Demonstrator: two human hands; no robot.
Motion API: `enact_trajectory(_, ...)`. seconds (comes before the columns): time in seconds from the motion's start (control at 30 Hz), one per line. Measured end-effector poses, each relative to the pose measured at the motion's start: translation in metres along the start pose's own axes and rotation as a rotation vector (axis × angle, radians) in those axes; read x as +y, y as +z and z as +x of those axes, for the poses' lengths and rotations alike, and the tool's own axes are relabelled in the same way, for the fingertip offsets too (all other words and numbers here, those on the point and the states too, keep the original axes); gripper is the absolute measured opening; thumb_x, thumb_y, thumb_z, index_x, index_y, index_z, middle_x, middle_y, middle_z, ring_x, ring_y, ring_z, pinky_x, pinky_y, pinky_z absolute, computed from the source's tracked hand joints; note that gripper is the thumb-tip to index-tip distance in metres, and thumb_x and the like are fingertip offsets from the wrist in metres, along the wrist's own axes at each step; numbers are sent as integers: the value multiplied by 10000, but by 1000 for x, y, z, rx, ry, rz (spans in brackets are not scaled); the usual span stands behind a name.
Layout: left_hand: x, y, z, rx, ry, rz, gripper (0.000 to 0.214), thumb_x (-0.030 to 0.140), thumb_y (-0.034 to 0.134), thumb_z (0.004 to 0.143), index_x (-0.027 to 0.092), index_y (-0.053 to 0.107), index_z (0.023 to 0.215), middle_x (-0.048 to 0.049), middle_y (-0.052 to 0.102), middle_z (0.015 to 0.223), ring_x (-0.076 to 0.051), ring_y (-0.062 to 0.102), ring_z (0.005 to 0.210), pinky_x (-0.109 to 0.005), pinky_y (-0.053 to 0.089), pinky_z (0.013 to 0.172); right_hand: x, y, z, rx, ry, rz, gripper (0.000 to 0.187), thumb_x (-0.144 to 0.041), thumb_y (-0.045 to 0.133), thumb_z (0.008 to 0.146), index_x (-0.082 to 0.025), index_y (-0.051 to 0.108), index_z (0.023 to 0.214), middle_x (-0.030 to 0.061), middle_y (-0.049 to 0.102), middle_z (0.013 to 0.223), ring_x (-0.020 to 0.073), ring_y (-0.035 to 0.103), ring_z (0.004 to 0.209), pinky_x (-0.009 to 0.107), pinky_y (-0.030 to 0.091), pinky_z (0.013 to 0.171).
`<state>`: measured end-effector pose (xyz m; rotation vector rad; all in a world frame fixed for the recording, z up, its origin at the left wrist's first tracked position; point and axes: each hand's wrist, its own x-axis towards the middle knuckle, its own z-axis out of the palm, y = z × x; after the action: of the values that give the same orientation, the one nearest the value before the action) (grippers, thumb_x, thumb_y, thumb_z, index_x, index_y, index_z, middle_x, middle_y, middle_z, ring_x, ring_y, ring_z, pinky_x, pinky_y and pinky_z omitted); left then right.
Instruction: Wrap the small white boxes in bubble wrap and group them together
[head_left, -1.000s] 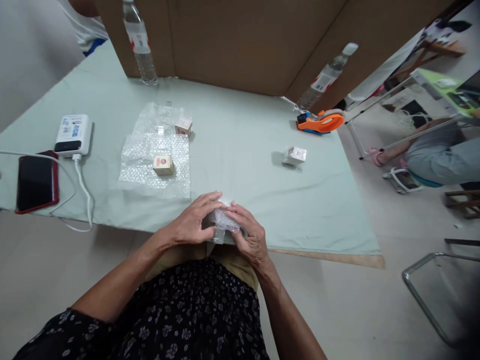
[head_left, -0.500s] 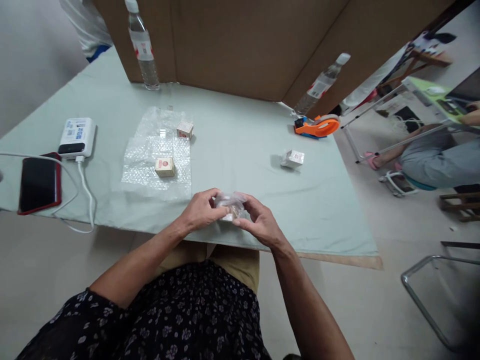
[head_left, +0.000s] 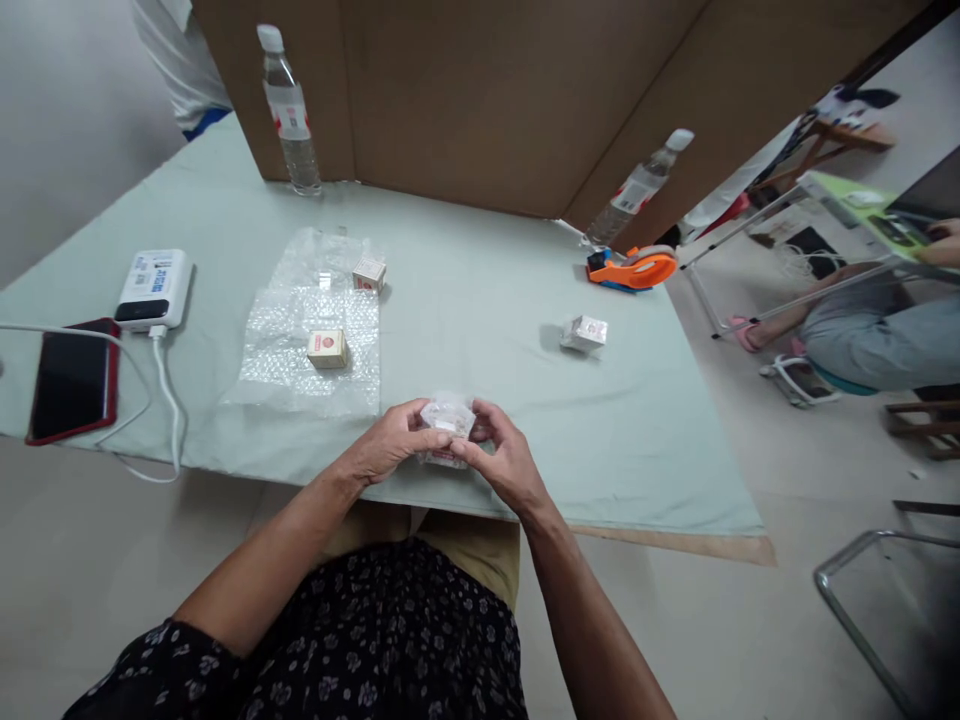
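Note:
Both my hands hold a small box wrapped in bubble wrap (head_left: pixel 447 418) just above the table's near edge. My left hand (head_left: pixel 390 445) grips its left side with curled fingers. My right hand (head_left: pixel 501 460) pinches its right side. To the left lies a sheet of bubble wrap (head_left: pixel 289 375) with a small cream box (head_left: pixel 327 348) on it. A second small box (head_left: pixel 369 273) sits on another clear sheet behind. A wrapped box (head_left: pixel 585 333) rests alone on the right of the pale green tablecloth (head_left: pixel 465 290).
An orange tape dispenser (head_left: pixel 634 268) sits at the far right. Two water bottles (head_left: pixel 289 110) (head_left: pixel 634 190) stand before a cardboard wall. A power bank (head_left: pixel 153 288) and a cabled phone (head_left: pixel 71 378) lie at left. Another person (head_left: pixel 877 330) sits at right; a metal chair frame (head_left: pixel 862 610) stands nearby.
My hands lifted the wrapped box from the table edge, turned it, and now hold it slightly further forward. The view tilted a little downward.

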<state>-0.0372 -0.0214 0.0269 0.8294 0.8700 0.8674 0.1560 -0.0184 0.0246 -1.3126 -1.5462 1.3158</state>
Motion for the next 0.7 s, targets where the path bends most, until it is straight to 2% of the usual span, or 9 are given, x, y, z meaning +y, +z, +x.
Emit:
enact_trajectory(0.1,-7,0,0,8,12,-63,542,343,839,672,122,628,1119,-80,693,1020,-187,616,931,-277,479,817,3,-5,-4,120,-140,-201,661,-521,784,728,-257,560,1291,133,545,1394,314,549,1248,491,487,1010)
enact_trajectory(0.2,-5,-1,-1,-25,-5,-69,552,286,849,664,129,622,1143,-68,681,1028,-171,612,925,-253,481,800,4,-7,-6,44,-226,-259,584,-540,760,758,-251,601,1240,145,434,1510,332,399,1418,521,401,1120)
enact_trajectory(0.3,-1,-2,-3,-78,-31,-73,571,260,852,664,143,616,1170,-56,671,1040,-158,612,921,-236,482,790,6,-9,-5,-66,-229,-246,585,-545,756,767,-249,616,1252,143,364,1574,330,341,1466,531,323,1181)
enact_trajectory(0.43,-1,-3,-4,-114,-54,-98,547,263,855,666,140,627,1148,-43,669,982,-145,618,853,-237,494,752,5,-10,-1,-148,-222,-193,499,-535,731,796,-260,662,1206,116,353,1594,324,327,1480,524,288,1201)
enact_trajectory(0.53,-4,-3,-2,-80,-68,-141,560,274,869,641,129,637,1130,-46,677,957,-144,621,808,-248,499,723,5,-9,1,-165,-205,-136,434,-524,711,819,-259,684,1162,108,410,1562,319,365,1460,514,301,1194)
enact_trajectory(0.63,-4,0,1,-24,-67,-174,546,279,880,618,121,652,1088,-46,680,944,-142,620,800,-253,499,729,7,-2,0,-127,-180,-61,425,-538,699,824,-257,688,1143,108,499,1487,316,436,1406,498,345,1167)
enact_trajectory(0.7,-1,2,2,14,-64,-184,531,274,878,610,116,653,1064,-47,680,929,-143,621,803,-253,497,737,9,3,-1,-59,-134,21,524,-556,692,822,-265,627,1252,112,552,1416,304,524,1317,484,414,1111)
